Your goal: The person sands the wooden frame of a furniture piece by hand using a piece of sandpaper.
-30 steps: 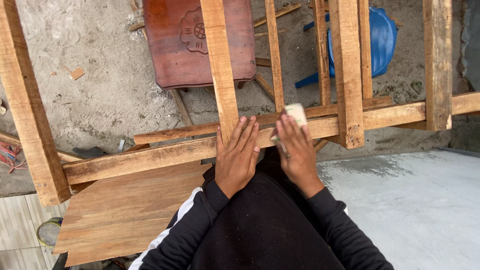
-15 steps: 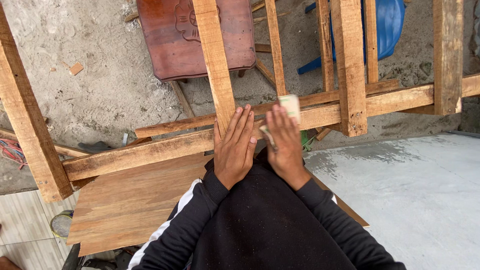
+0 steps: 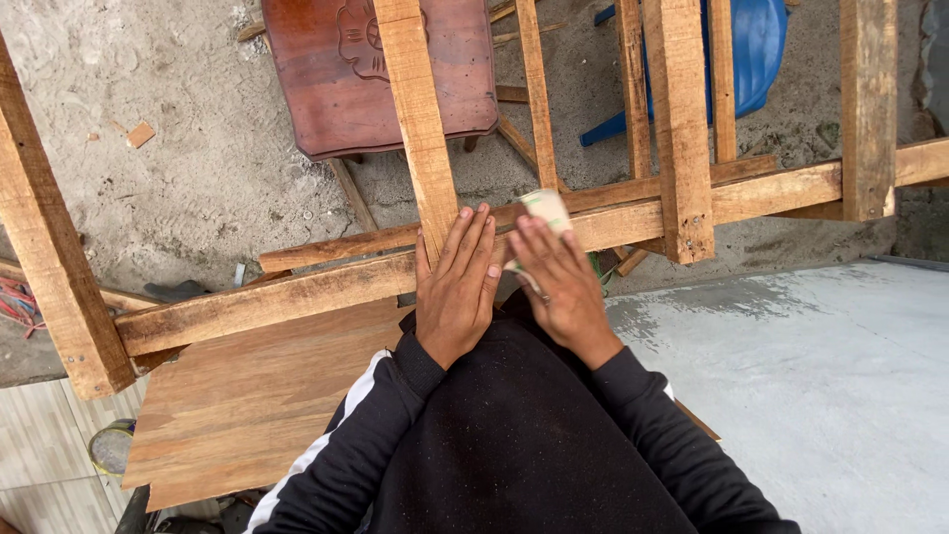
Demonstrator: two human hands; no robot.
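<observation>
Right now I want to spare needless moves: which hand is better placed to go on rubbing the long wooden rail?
Probably the right hand: it already presses the pale folded sanding sheet onto the long wooden rail. The left hand lies flat and empty beside it, steadying the rail.

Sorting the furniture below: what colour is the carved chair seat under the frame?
Dark reddish-brown chair seat, seen in the head view.
</observation>
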